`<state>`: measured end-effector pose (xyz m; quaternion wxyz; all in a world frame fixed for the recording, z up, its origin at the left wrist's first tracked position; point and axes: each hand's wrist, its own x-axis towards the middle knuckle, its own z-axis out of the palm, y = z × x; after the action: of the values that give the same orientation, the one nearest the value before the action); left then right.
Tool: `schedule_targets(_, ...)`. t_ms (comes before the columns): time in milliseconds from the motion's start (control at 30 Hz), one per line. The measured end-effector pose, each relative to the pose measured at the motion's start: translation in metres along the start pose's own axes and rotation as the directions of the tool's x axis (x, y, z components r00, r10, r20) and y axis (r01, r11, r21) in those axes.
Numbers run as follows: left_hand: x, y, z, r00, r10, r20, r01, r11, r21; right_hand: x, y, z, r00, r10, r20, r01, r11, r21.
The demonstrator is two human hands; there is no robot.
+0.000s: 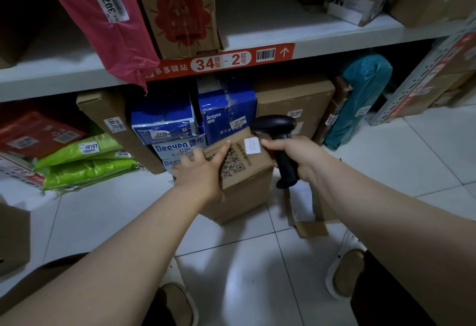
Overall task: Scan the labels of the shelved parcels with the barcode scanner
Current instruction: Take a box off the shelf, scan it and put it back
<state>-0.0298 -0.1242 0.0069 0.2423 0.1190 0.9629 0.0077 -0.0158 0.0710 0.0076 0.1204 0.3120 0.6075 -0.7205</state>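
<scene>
My left hand [199, 171] lies spread on the left top edge of a brown cardboard box [242, 186] standing on the floor before the lowest shelf, fingertips steadying it. A small white label [251, 145] sits on the box top, right of those fingers. Just right of the label, my right hand [296, 158] is wrapped tight around the black barcode scanner [279, 143], its head above the label, handle slanting down-right.

White glossy floor tiles [244, 261] with grey grout reflect dim light; a white shelf board [322, 42] carries an orange strip label [221, 61] on its front edge.
</scene>
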Motion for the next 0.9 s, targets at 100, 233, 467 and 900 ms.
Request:
schedule_targets(100,-0.001,-0.025,-0.001,0.998,-0.070,-0.005,0.069,0.996,-0.054,0.005,0.002,0.017,0.999,-0.003,0.050,0.004,1.000,-0.022)
schedule_targets(233,-0.007,-0.058,0.002,0.992,-0.129,0.004,0.128,0.982,-0.139,0.012,0.014,0.027,0.997,0.033,0.063,-0.029,0.997,-0.065)
schedule_targets(467,-0.005,-0.089,0.010,0.966,-0.256,0.017,0.242,0.887,-0.393,0.025,0.051,0.021,0.978,0.202,-0.051,-0.207,0.970,-0.128)
schedule_targets(900,0.021,-0.115,0.007,0.920,-0.256,0.298,0.392,0.553,-0.735,0.076,0.212,0.001,0.886,0.307,-0.347,-0.315,0.948,0.034)
